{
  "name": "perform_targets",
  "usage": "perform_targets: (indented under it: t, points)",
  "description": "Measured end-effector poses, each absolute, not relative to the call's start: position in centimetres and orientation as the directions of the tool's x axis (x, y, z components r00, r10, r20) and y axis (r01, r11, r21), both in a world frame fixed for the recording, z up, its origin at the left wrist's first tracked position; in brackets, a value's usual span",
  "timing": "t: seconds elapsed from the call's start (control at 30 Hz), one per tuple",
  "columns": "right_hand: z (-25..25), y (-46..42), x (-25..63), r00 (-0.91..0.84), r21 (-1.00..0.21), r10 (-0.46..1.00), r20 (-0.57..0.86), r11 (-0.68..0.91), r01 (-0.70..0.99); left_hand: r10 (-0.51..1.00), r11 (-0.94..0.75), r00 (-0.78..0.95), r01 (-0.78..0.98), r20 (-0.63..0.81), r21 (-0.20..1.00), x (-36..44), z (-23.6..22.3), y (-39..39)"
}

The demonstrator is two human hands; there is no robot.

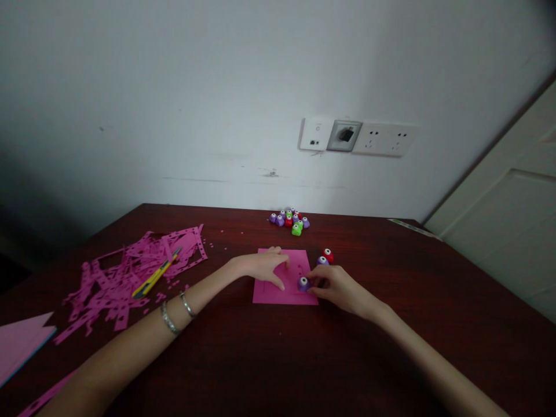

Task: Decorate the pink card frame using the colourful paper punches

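Observation:
A pink sheet of paper (271, 295) lies flat on the dark red-brown table in front of me. My left hand (264, 267) rests on its left part, thumb and fingers spread. Over the sheet's right edge, my right hand (332, 284) has its thumb and fingers closed on a small purple craft punch (303, 284) with a white-and-black button on top. Small dark marks or bits show on the paper just above that punch. Beyond my right hand stand another purple punch (322, 260) and a red punch (328, 255).
Several purple, red and green punches (289, 220) cluster near the wall. At left, a yellow utility knife (156, 273) lies on a heap of cut pink paper scraps (117, 278). A paper stack (21, 344) sits at the left edge. Wall sockets (384, 139) are above the table.

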State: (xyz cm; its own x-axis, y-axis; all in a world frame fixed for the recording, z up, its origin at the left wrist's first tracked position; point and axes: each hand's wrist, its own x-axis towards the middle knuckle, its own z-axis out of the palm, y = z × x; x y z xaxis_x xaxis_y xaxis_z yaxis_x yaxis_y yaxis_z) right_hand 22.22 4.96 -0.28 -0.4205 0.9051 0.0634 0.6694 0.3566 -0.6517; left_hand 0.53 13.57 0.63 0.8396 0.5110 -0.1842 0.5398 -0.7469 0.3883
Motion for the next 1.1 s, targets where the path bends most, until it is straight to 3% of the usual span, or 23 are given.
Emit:
perform_targets:
  t: [0.3,0.53,0.67,0.77,1.1]
  points:
    - [-0.4,5.0,22.1,-0.422,-0.644,0.905,0.057,0.356,0.677,0.497,-0.738,0.853,0.513,-0.161,0.438,0.3,0.2,14.0]
    - [0.5,5.0,22.6,-0.351,-0.691,0.936,0.02,0.267,0.672,0.549,-0.66,0.835,0.453,-0.028,0.6,0.3,-0.1,15.0]
    - [0.7,5.2,22.6,-0.202,-0.793,0.961,-0.188,-0.027,0.609,0.625,-0.604,0.779,0.439,0.054,0.665,0.6,0.2,15.4]
    - [0.5,5.4,22.3,-0.188,-0.801,0.914,-0.36,-0.2,0.564,0.669,-0.575,0.74,0.453,0.073,0.681,0.9,0.5,15.2]
    - [1.4,5.8,21.3,-0.246,-0.712,0.797,-0.551,-0.296,0.636,0.643,-0.37,0.745,0.508,-0.18,0.778,2.7,1.4,13.7]
